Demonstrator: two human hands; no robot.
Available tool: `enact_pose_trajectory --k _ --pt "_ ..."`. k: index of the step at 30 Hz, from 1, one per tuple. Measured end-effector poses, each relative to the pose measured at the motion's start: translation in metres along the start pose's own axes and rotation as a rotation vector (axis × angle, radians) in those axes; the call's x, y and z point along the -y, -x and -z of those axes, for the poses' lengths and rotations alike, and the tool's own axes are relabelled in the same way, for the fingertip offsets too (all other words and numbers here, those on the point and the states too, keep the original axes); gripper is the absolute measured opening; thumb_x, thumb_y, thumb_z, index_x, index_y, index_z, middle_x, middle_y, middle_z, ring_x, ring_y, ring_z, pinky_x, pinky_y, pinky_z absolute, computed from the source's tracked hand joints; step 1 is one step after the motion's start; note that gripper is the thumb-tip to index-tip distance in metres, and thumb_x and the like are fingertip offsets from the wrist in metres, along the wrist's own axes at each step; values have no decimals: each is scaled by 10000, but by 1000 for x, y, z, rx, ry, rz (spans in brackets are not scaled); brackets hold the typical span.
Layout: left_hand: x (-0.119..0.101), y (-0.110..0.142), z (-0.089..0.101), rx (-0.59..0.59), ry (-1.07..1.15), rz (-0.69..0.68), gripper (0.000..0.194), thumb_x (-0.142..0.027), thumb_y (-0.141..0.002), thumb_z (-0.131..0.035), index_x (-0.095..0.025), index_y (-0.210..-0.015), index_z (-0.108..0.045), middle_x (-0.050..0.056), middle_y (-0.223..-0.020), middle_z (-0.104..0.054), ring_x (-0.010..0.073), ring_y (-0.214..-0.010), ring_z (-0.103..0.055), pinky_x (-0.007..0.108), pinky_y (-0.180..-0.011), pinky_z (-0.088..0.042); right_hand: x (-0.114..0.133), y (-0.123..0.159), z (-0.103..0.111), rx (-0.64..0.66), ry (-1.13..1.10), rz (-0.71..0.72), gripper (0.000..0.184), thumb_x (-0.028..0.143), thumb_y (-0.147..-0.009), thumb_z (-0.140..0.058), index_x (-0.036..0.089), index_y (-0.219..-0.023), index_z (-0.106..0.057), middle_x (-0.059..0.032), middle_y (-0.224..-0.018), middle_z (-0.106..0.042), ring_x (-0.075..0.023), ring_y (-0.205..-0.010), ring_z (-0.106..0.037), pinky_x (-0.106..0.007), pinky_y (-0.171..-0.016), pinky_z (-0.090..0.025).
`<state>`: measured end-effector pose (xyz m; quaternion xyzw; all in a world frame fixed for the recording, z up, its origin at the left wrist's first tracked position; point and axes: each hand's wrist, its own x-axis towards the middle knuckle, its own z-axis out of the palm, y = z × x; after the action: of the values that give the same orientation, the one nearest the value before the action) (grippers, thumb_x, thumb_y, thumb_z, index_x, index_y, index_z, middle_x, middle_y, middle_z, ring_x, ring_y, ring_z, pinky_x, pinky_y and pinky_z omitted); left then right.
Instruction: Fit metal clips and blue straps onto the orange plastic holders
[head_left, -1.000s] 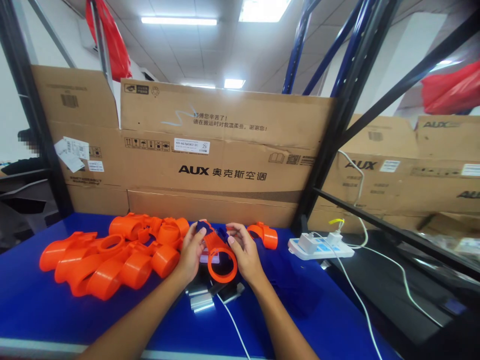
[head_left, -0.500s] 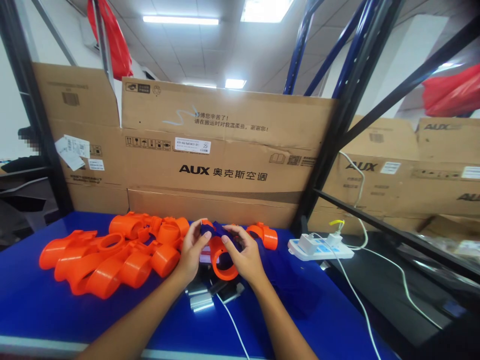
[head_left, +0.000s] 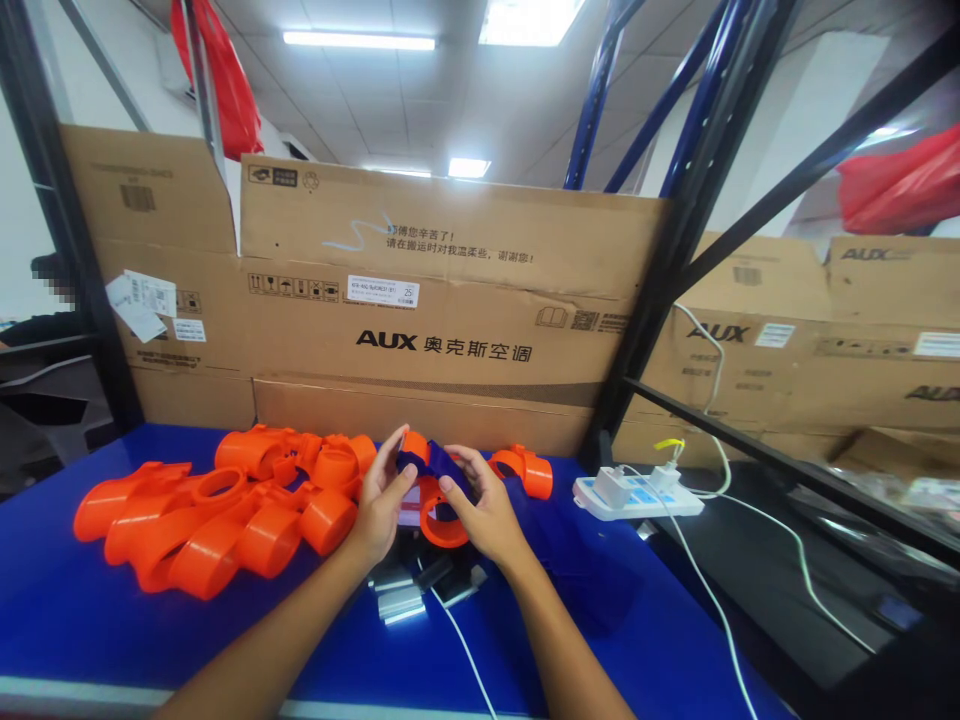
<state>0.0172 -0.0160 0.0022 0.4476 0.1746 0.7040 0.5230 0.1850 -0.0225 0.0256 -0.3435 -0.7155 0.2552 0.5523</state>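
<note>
Between my two hands, just above the table, is an orange plastic tape dispenser (head_left: 448, 535) with a round ring at its lower end. A dark blue piece (head_left: 444, 462) lies across its upper part; how the two join is hard to make out. My left hand (head_left: 385, 505) is closed on the left side, thumb in front. My right hand (head_left: 484, 505) grips the right side, its thumb close above the ring. Several similar orange dispensers (head_left: 274, 535) lie heaped to the left, and others (head_left: 534, 474) lie behind my right hand.
Silvery metal pieces (head_left: 401, 603) and a white cable (head_left: 469, 645) lie below my hands on the blue table (head_left: 315, 655). A white power strip (head_left: 637, 495) with plugs sits at right. Cardboard (head_left: 450, 300) stands behind, beside a black rack post (head_left: 652, 270).
The held dispenser has tilted slightly, its ring moving up and left, and more orange shows at its top. Both hands keep their grip. The view has shifted slightly.
</note>
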Motion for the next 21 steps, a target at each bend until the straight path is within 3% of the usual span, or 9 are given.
enact_pose_trajectory --k 5,9,13,21 --pt "0 -1 4 59 18 1 644 -379 -866 -789 -272 -1460 -563 123 -1545 -562 356 -1461 -490 520 -1224 -386 1 3 2 46 174 56 438 468 -934 -716 243 -1298 -620 -93 -1205 -756 -283 -1064 -736 -446 -951 -582" --pt "-2 -1 6 127 -69 -61 749 -386 -835 -814 -274 -1505 -498 149 -1565 -541 367 -1454 -497 544 -1220 -377 4 5 4 -21 434 222 568 467 -870 -796 250 -1356 -599 -114 -1280 -725 -321 -1143 -686 -496 -1013 -525" --pt "-6 -2 4 76 -203 -137 686 -363 -819 -840 -272 -1419 -522 145 -1500 -602 339 -1383 -573 529 -1203 -393 4 5 6 -62 600 353 543 465 -909 -762 269 -1388 -595 -112 -1267 -718 -326 -1136 -650 -520 -1000 -482" --pt "-6 -6 5 -11 -262 -140 553 -367 -802 -849 -254 -1248 -541 120 -1313 -715 302 -1231 -680 505 -1107 -483 1 5 3 -38 623 347 564 469 -894 -784 312 -1405 -601 -104 -1199 -714 -338 -1119 -623 -518 -976 -440"
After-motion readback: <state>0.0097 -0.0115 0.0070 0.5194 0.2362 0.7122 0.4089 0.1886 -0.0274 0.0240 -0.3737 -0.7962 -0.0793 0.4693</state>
